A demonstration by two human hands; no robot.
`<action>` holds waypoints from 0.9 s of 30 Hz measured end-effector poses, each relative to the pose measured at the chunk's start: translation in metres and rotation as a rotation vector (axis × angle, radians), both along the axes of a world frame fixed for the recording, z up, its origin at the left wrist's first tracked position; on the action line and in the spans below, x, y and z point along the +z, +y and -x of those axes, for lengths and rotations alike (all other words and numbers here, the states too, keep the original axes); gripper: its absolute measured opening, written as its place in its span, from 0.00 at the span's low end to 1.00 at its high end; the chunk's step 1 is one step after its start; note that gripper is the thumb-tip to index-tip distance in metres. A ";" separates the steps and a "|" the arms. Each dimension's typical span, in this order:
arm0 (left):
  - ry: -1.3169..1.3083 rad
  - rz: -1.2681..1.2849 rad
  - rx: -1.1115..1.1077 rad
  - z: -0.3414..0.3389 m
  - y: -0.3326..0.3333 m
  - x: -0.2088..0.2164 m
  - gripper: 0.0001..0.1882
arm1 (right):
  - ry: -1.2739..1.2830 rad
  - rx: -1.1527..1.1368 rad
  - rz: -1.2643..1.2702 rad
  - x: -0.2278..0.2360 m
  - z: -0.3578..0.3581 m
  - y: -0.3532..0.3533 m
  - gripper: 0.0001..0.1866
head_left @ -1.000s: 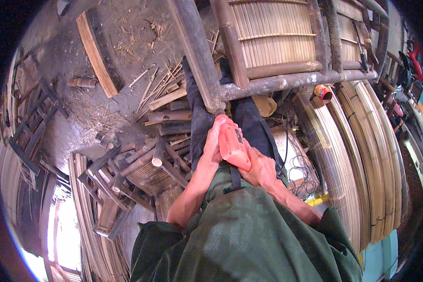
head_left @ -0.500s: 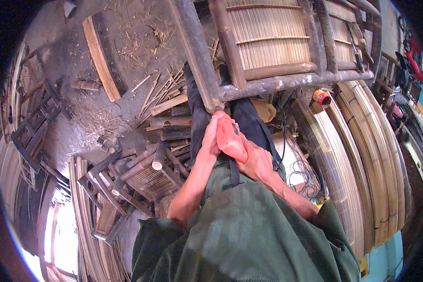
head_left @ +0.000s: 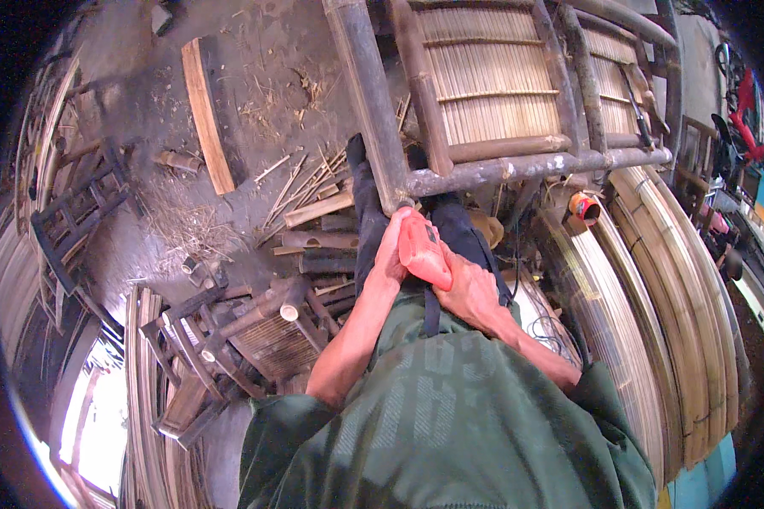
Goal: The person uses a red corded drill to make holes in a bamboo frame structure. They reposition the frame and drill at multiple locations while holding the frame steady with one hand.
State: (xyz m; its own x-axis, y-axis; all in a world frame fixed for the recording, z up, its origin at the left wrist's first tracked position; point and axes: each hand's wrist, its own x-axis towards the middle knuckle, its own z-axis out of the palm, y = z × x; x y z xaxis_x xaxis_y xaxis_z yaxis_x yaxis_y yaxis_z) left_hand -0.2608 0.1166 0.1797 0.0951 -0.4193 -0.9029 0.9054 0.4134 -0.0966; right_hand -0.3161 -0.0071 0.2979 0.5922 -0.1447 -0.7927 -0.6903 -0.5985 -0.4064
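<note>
Both my hands are closed around a red-orange power drill (head_left: 424,255) in front of my belly. My left hand (head_left: 389,251) wraps its front left side, while my right hand (head_left: 469,290) grips the rear end. The drill's nose points away from me at the near left corner of a bamboo furniture frame (head_left: 492,170), where a long dark pole (head_left: 367,110) meets a crosspiece. My fingers hide the tip, so I cannot tell whether a bit is in the bamboo. Slatted bamboo panels (head_left: 488,81) fill the frame.
Bamboo offcuts (head_left: 318,240) and sticks litter the floor ahead left; a split bamboo strip (head_left: 205,119) lies farther off. Small bamboo chairs (head_left: 255,331) stand at left. Bundled bamboo strips (head_left: 662,297), an orange can (head_left: 584,206) and a tangled cable (head_left: 552,331) are at right.
The view has shifted slightly, so the frame and floor pieces appear a little lower and farther right. Both hands keep hold of the drill at the same frame corner.
</note>
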 end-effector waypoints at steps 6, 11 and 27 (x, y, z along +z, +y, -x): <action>0.016 0.039 0.014 -0.001 0.002 -0.011 0.18 | 0.048 -0.005 -0.032 0.000 -0.009 -0.002 0.32; 0.070 0.100 0.030 -0.001 0.000 -0.020 0.17 | 0.063 -0.026 -0.015 -0.002 -0.012 -0.002 0.31; -0.067 0.082 -0.037 -0.003 -0.001 -0.059 0.18 | 0.007 -0.027 -0.011 -0.031 -0.008 0.004 0.33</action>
